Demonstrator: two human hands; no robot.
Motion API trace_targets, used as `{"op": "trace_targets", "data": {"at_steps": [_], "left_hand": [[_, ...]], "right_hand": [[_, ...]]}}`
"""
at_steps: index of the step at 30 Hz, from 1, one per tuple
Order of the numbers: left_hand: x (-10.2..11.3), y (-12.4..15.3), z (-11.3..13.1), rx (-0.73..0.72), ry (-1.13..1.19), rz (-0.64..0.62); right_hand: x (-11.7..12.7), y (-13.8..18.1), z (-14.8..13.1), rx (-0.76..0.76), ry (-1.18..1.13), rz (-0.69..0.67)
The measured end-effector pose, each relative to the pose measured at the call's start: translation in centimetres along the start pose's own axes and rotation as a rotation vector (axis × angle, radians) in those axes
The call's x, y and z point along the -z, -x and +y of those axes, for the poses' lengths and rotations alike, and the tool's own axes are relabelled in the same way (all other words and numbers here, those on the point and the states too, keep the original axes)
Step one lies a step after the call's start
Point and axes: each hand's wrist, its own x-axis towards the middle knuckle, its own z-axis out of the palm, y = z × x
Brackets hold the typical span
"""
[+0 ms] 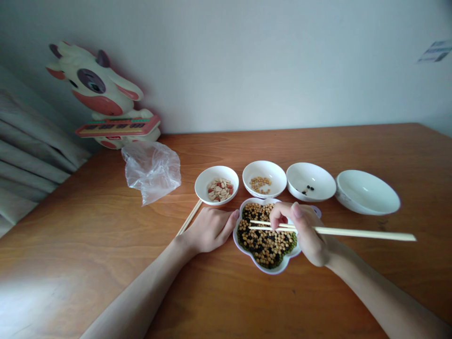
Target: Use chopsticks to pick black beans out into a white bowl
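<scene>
A white flower-shaped tray holds mixed yellow soybeans, black beans and green mung beans. Its left rim meets the thumb of my left hand, whose other fingers are curled and partly hidden at the tray's side. Above the tray, my right hand is closed around a pair of chopsticks. Their tips hover over the beans at the left part of the tray; I cannot make out a bean between them. Behind the tray stand a bowl of soybeans and a bowl with a few black beans.
Farther left is a bowl of pale and reddish flat seeds or nuts, with another pair of chopsticks beside it. A white bowl ends the row at right. A crumpled plastic bag lies near a cow-shaped toy keyboard.
</scene>
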Motion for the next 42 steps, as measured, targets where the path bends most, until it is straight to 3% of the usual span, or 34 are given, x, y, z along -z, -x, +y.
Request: {"op": "trace_targets", "data": {"at_steps": [10,31,38,42], "left_hand": [[0.0,0.1,0.0,0.003,0.021,-0.007],[-0.1,0.1,-0.2,0.001,0.008,-0.003],[-0.2,0.1,-0.2,-0.012,-0.012,0.011],[-0.1,0.0,-0.2,-0.012,-0.019,0.012]], "right_hand": [[1.5,0.0,0.4,-0.047,0.052,-0.020],[0.8,-0.4,0.8,-0.018,-0.016,0.014],[1.1,-0.2,0.8,0.012,0.030,0.054],[1.2,0.0,1.0,0.125,-0.050,0.123]]}}
